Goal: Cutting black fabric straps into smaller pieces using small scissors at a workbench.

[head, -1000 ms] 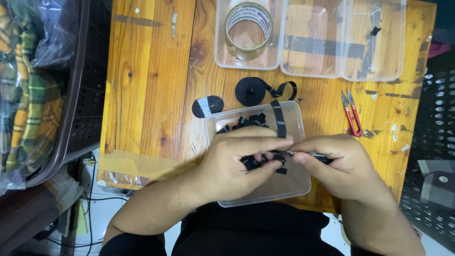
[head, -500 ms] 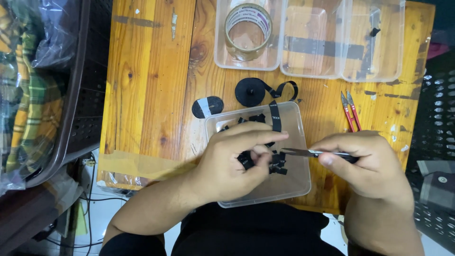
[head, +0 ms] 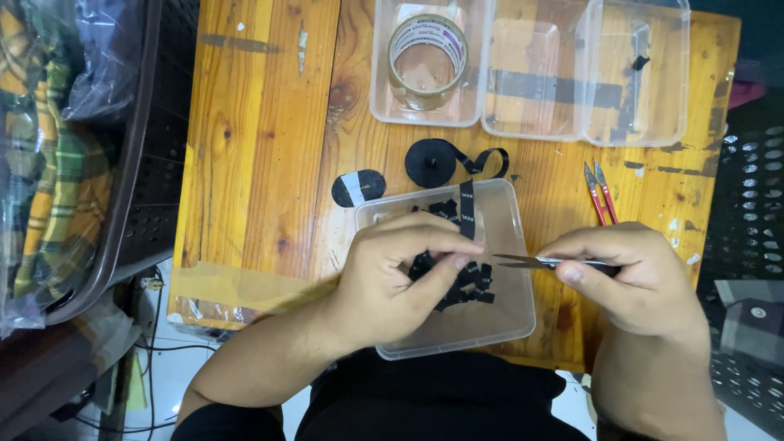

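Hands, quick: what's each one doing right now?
Left hand: closed, pinching a black ribbon strip.
Right hand: closed on metal snips.

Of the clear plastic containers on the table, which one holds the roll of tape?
The far-left container in the back row; the tape roll stands inside it. The two beside it hold no roll, and the near one holds black ribbon pieces.

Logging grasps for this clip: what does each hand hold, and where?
Left hand pinches a black ribbon near its cut end. Right hand grips small snips by the handle.
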